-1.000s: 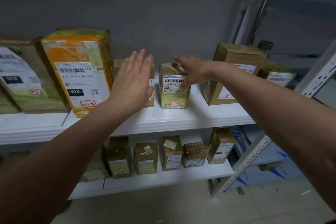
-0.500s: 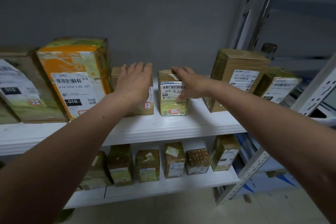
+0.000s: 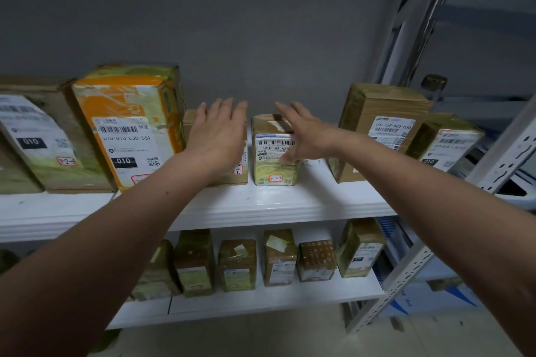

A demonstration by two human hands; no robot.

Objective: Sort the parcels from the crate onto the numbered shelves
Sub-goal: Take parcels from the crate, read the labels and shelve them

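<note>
Both hands are raised to the upper white shelf board [image 3: 290, 206], apart from each other, fingers straight. The left hand [image 3: 216, 136] is spread flat in front of a plain brown cardboard parcel [image 3: 242, 166] and covers most of it; contact cannot be confirmed. The right hand [image 3: 304, 136] lies along the top right of a small upright parcel wrapped in yellowish tape with a white barcode label [image 3: 274, 153]. Its thumb is against the label face, and no finger is curled round the parcel. This parcel stands near the shelf's front edge, just beside the brown parcel, with a narrow gap between them.

Upper shelf, left to right:
- a large brown carton labelled 010 [image 3: 43, 139]
- a tall orange-and-white taped box [image 3: 130, 124]
- the two parcels noted
- a stretch of bare board
- a tall brown taped carton [image 3: 383, 122]
- a smaller taped parcel at the far right [image 3: 446, 142]

The lower white shelf [image 3: 261, 303] holds a row of small taped parcels [image 3: 237, 264], upright and close together. A grey perforated steel upright [image 3: 406, 275] bounds the right end of both shelves.
</note>
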